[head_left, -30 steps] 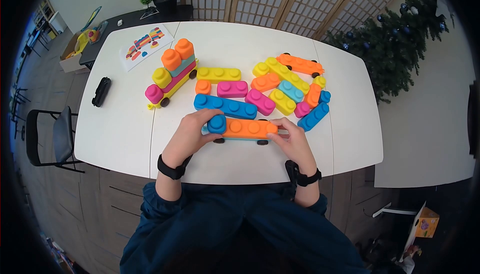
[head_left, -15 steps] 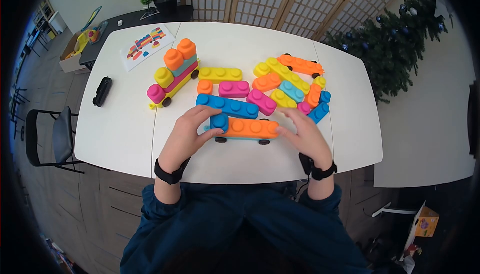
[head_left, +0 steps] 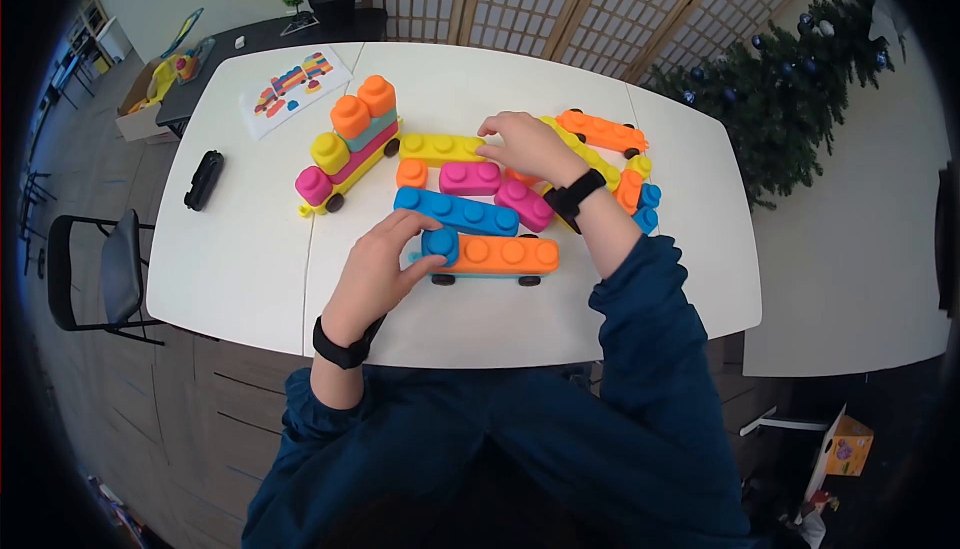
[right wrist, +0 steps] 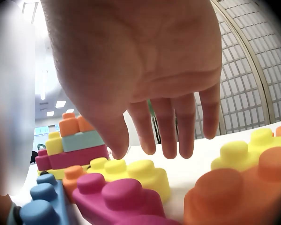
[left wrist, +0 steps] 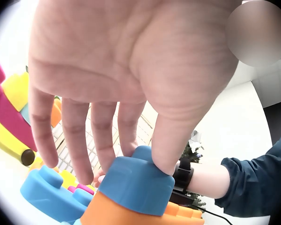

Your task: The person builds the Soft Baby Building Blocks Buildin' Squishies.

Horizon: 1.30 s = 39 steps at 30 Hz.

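My left hand (head_left: pixel 372 267) pinches a small blue block (head_left: pixel 440 245) between thumb and fingers. In the left wrist view that blue block (left wrist: pixel 136 185) sits on the left end of a long orange block (head_left: pixel 510 255), which lies on a light-blue wheeled base. My right hand (head_left: pixel 532 152) is stretched over the blocks farther back, its fingertips close to the right end of a long yellow block (head_left: pixel 432 150). In the right wrist view its fingers (right wrist: pixel 166 136) point down with nothing between them, above the yellow block (right wrist: pixel 147 178) and a pink block (right wrist: pixel 117 197).
A long blue block (head_left: pixel 460 213) lies just behind the wheeled base. At left stands a built wagon (head_left: pixel 350 157) beside a picture sheet (head_left: pixel 295 89) and a black case (head_left: pixel 204 181). More blocks and an orange wheeled base (head_left: pixel 603 132) are at the right.
My right hand has let go of the long orange block's right end and moved up and away, over the farther blocks. My left hand has stayed on the blue block.
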### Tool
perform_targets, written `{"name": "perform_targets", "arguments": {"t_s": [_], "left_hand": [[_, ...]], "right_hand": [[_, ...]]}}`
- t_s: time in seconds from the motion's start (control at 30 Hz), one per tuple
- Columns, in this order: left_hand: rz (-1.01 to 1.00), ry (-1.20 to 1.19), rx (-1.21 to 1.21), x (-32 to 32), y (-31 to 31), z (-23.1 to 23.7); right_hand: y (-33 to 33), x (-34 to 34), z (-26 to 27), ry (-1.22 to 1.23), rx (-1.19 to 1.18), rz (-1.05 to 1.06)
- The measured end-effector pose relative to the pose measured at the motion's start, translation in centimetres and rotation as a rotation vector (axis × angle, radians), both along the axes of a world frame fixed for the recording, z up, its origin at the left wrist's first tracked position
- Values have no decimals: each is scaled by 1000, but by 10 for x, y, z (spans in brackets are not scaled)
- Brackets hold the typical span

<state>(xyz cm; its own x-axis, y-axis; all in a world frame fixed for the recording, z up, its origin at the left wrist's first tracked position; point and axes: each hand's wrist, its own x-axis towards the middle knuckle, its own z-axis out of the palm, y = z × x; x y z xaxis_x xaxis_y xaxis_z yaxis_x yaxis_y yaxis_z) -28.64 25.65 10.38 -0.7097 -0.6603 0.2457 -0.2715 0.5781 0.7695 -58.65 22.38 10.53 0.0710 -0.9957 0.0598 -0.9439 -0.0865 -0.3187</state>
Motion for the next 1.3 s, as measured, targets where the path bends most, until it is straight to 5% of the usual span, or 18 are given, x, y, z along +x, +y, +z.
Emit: {"name": "perform_targets", "arguments": {"t_s": [0.37, 0.63, 0.83, 1.03, 1.3], "left_hand": [[-14, -4, -5, -2, 0, -2], [-18, -28, -21, -1, 2, -1], [4, -18, -7, -3, 1, -3], [11, 2, 43, -4, 0, -4], [6, -38, 50, -3, 0, -1]], "right_hand": [[-16, 2, -25, 19, -11, -5], [-6, 2, 12, -84, -65, -65], [70, -12, 34, -499, -228, -99], [167, 4, 26, -684, -193, -233], [196, 18, -7, -707, -188, -254]]}}
